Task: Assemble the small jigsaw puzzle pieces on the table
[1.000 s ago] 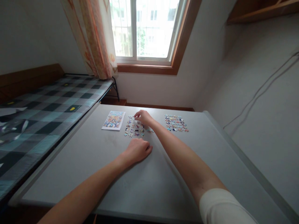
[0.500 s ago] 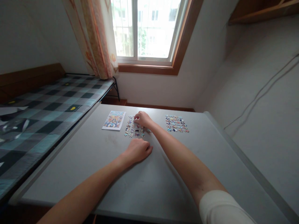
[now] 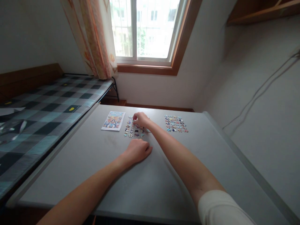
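Observation:
My right hand (image 3: 141, 119) reaches far across the grey table (image 3: 131, 181), fingers pinched together over a loose group of jigsaw pieces (image 3: 132, 130). Whether a piece sits in the pinch is too small to tell. My left hand (image 3: 137, 151) rests on the table just in front of that group, fingers curled under, holding nothing I can see. A picture card (image 3: 113, 121) lies flat left of the pieces. A second cluster of jigsaw pieces (image 3: 175, 123) lies to the right.
A bed with a checked teal cover (image 3: 35, 118) runs along the table's left edge. A window (image 3: 145, 29) with a curtain (image 3: 93, 37) is behind the table. A white wall (image 3: 262, 93) with cables closes the right side.
My right hand has edged slightly left over the near group of pieces. My left hand has stayed where it was.

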The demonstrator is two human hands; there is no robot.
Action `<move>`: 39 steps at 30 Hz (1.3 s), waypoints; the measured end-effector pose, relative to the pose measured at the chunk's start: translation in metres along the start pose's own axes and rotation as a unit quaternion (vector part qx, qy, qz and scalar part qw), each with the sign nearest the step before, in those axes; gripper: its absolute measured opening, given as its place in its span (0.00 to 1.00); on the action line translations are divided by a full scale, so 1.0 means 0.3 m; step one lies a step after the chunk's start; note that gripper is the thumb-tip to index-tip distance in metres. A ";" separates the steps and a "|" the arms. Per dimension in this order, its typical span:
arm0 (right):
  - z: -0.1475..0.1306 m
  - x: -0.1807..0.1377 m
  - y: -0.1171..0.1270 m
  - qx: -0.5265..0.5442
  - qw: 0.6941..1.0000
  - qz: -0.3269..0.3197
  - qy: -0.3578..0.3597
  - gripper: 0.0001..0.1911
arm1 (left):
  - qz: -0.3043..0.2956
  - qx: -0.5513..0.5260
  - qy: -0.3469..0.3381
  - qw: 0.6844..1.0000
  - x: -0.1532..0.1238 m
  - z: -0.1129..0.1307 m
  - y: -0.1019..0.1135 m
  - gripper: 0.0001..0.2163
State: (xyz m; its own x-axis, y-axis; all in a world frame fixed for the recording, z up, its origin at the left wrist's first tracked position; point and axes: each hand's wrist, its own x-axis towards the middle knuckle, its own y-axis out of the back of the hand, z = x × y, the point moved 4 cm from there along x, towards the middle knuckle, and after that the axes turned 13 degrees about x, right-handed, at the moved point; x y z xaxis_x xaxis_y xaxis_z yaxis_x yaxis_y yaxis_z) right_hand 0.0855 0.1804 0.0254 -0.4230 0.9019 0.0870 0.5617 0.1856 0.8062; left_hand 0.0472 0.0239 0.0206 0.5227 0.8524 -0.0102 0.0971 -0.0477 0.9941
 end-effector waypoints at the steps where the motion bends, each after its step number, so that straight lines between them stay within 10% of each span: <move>1: -0.001 -0.008 -0.002 0.007 1.000 0.008 0.001 0.10 | 0.000 -0.001 0.001 1.000 0.000 0.000 -0.001 0.23; 9: 0.031 -0.109 0.029 0.203 0.976 0.080 0.025 0.05 | 0.008 -0.001 0.000 1.000 0.000 0.000 -0.010 0.24; 19: 0.192 -0.431 0.158 0.474 0.866 0.148 -0.061 0.14 | 0.022 0.012 0.005 1.000 -0.003 0.001 -0.003 0.24; 39: 0.200 -0.557 0.119 0.555 0.817 0.134 -0.084 0.16 | 0.036 -0.151 0.065 0.986 -0.014 0.035 0.003 0.24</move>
State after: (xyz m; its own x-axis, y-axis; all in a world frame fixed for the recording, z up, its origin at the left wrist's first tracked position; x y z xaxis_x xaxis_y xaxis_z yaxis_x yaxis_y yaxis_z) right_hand 0.2189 0.0598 0.0045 -0.1277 0.9917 0.0173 0.9563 0.1277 -0.2632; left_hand 0.0539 0.0146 0.0203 0.4050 0.9127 0.0551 -0.2034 0.0311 0.9786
